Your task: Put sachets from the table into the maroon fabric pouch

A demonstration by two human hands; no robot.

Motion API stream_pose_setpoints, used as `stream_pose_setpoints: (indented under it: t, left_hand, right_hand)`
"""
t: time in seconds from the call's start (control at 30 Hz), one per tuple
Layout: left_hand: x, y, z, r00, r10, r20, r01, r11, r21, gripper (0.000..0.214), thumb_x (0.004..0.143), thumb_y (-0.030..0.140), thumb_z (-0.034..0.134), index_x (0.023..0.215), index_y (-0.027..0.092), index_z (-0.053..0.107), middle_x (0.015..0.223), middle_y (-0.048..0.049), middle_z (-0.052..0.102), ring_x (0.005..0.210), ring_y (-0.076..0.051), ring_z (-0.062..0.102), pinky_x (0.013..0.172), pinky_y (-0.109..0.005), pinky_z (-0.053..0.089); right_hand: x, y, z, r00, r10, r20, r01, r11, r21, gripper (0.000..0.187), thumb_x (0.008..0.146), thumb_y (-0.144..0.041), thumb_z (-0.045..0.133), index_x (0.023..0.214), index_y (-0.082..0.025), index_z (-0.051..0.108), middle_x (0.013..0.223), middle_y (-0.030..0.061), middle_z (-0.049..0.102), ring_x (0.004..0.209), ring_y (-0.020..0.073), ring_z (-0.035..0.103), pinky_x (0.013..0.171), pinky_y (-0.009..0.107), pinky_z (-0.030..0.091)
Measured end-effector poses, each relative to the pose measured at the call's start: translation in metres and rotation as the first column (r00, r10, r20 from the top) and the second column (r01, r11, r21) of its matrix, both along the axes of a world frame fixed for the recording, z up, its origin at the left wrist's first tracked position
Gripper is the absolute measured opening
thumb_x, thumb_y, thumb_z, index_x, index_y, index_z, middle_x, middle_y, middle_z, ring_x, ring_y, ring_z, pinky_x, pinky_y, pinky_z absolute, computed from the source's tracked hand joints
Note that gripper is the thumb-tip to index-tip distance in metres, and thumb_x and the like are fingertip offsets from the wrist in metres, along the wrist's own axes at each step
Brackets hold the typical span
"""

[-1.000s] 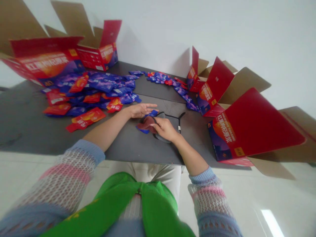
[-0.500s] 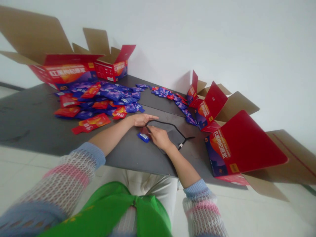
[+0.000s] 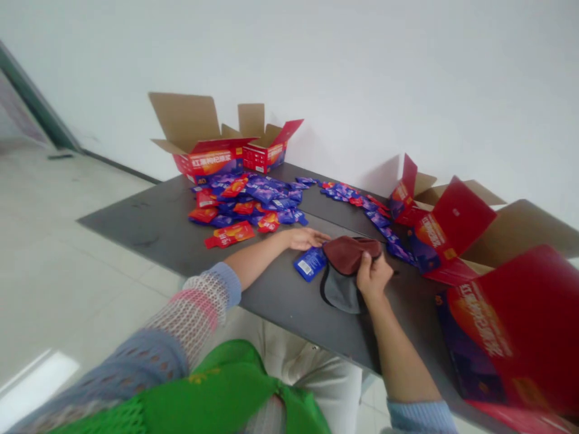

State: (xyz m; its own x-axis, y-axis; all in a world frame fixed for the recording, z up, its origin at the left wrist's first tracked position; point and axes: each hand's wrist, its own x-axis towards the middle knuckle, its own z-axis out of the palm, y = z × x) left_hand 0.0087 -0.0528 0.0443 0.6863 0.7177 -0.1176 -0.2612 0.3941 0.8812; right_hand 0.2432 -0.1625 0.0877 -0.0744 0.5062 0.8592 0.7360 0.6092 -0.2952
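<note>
A soft mask-like pouch point(image 3: 348, 253), dark red on one face and grey on the other with a black strap, lies near the front edge of the dark table point(image 3: 154, 223). My right hand point(image 3: 373, 274) is closed on its edge, pinching the red layer. My left hand point(image 3: 304, 238) lies flat and open on the table just left of the pouch. A blue packet point(image 3: 310, 263) rests between the two hands, partly under the pouch.
A heap of blue and red packets point(image 3: 246, 205) covers the table's far middle, and a trail of them point(image 3: 357, 204) runs right. Open red cardboard boxes stand at the back point(image 3: 212, 154) and along the right point(image 3: 452, 226). A white wall is behind; tiled floor is left.
The view has swung left and pulled back. My right hand has lifted the pouch's red layer up from flat, and the blue packet now shows more. My left hand stays flat.
</note>
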Motion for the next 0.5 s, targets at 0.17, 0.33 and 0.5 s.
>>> stream_pose_setpoints:
  t: [0.17, 0.33, 0.5]
  left_hand:
    - [0.007, -0.011, 0.006, 0.988, 0.128, -0.090, -0.126, 0.992, 0.024, 0.060, 0.062, -0.015, 0.062, 0.116, 0.009, 0.071, 0.100, -0.0150, 0.078, 0.087, -0.019, 0.075, 0.078, -0.028, 0.056]
    - [0.017, -0.028, 0.004, 0.917, 0.359, -0.176, -0.343, 0.932, 0.113, 0.043, 0.078, -0.008, 0.062, 0.118, 0.008, 0.069, 0.108, -0.0164, 0.074, 0.093, -0.018, 0.073, 0.082, -0.029, 0.055]
    - [0.015, -0.029, 0.028, 0.740, 0.632, -0.233, -0.562, 0.770, 0.304, 0.039, 0.098, 0.037, 0.063, 0.130, 0.017, 0.060, 0.130, -0.0120, 0.062, 0.110, -0.024, 0.065, 0.092, -0.045, 0.057]
  right_hand:
    - [0.028, 0.016, 0.003, 0.958, -0.261, -0.116, 0.272, 0.958, 0.094, 0.044, 0.098, -0.048, 0.039, 0.095, -0.015, 0.068, 0.080, 0.0151, 0.073, 0.078, 0.0280, 0.073, 0.069, 0.034, 0.052]
    - [0.026, 0.020, -0.001, 0.957, -0.286, -0.056, 0.289, 0.956, 0.055, 0.045, 0.097, -0.049, 0.038, 0.092, -0.015, 0.067, 0.076, 0.0134, 0.073, 0.072, 0.0254, 0.071, 0.066, 0.032, 0.051]
    - [0.019, 0.018, -0.004, 0.971, -0.238, 0.026, 0.237, 0.971, 0.015, 0.041, 0.098, -0.045, 0.038, 0.086, -0.017, 0.066, 0.071, 0.0101, 0.069, 0.067, 0.0214, 0.067, 0.065, 0.030, 0.048]
